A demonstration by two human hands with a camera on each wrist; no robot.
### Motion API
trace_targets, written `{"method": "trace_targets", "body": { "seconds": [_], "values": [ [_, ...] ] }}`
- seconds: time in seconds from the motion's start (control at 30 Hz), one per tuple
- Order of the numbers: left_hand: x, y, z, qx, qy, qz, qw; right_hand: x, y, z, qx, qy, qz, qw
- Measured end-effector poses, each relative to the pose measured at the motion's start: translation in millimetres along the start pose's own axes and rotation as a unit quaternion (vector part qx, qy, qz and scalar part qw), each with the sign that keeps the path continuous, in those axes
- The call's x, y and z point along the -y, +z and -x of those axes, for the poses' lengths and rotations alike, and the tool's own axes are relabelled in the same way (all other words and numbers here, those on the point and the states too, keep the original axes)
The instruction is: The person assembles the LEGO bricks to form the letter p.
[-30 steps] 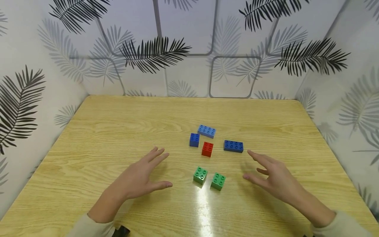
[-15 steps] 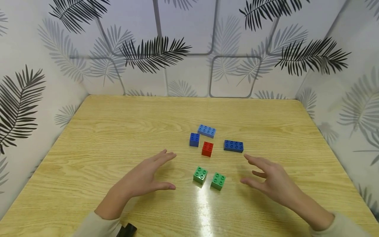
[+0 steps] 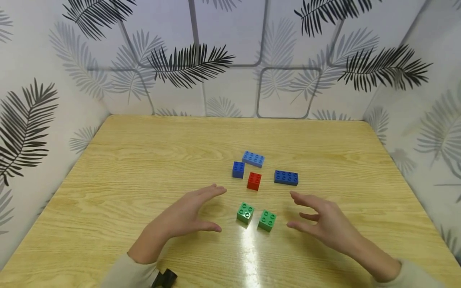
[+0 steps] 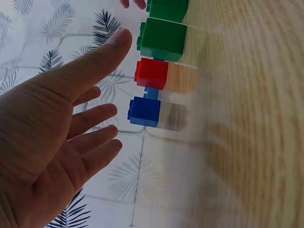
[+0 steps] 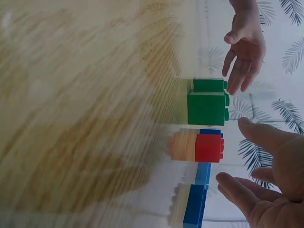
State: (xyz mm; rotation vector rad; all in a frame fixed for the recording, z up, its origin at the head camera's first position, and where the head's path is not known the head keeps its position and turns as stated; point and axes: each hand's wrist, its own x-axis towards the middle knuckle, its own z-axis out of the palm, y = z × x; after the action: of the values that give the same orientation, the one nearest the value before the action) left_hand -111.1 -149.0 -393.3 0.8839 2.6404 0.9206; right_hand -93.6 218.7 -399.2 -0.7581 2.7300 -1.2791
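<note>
My left hand (image 3: 187,214) hovers over the table left of two green toy bricks, its thumb and fingers spread apart and holding nothing. On their other side is my right hand (image 3: 322,224), also free, with thumb and fingers parted. The left green brick (image 3: 245,213) and the right green brick (image 3: 267,221) sit side by side with a small gap. Behind them stands a red brick (image 3: 254,181). In the left wrist view the thumb points toward the nearer green brick (image 4: 164,40). The right wrist view shows both hands apart from the bricks.
Farther back lie a small blue brick (image 3: 238,169), a long light blue brick (image 3: 253,159) and a long dark blue brick (image 3: 286,177). The wooden table (image 3: 144,152) meets leaf-patterned curtains (image 3: 230,96) at its back and sides.
Both hands have moved inward toward the green bricks, the left one to the right and the right one to the left. The bricks have stayed in place on the table.
</note>
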Motion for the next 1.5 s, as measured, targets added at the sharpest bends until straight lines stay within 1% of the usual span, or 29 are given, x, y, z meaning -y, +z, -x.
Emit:
{"method": "trace_targets", "body": {
  "seconds": [0.13,0.27,0.33,0.5,0.67,0.77,0.97,1.1,1.3,1.4,1.5],
  "values": [
    [-0.3,2.1,-4.0,0.001,0.007,0.005,1.0000,3,3,1.3,0.007,0.007,-0.023,0.9997],
    [0.7,3.8,-6.5,0.001,0.009,0.014,0.9999,6,6,2.3,0.010,0.003,-0.034,0.9994],
    [1.7,5.1,-7.4,0.004,0.015,0.021,0.9996,6,7,2.5,0.012,0.005,-0.038,0.9992],
    [4.1,10.3,-10.3,0.010,0.038,0.042,0.9984,8,9,2.7,0.026,0.030,-0.068,0.9969],
    [4.8,13.7,-13.0,0.010,0.044,0.051,0.9977,9,13,-0.4,0.043,0.059,-0.093,0.9930],
    [5.1,14.5,-14.4,0.008,0.046,0.058,0.9972,10,15,-2.4,0.048,0.066,-0.099,0.9918],
    [4.5,18.6,-18.6,0.009,0.054,0.077,0.9955,10,19,-2.9,0.048,0.067,-0.117,0.9897],
    [1.3,20.9,-21.8,0.012,0.052,0.086,0.9948,9,22,-3.0,0.045,0.070,-0.121,0.9892],
    [-2.0,25.4,-26.9,0.018,0.040,0.103,0.9937,8,25,-4.0,0.047,0.077,-0.120,0.9887],
    [-1.8,28.7,-29.4,0.011,0.035,0.104,0.9939,9,26,-4.4,0.048,0.078,-0.122,0.9883],
    [-1.1,31.5,-31.1,0.001,0.031,0.121,0.9922,8,28,-4.4,0.052,0.069,-0.125,0.9884]
  ]
}}
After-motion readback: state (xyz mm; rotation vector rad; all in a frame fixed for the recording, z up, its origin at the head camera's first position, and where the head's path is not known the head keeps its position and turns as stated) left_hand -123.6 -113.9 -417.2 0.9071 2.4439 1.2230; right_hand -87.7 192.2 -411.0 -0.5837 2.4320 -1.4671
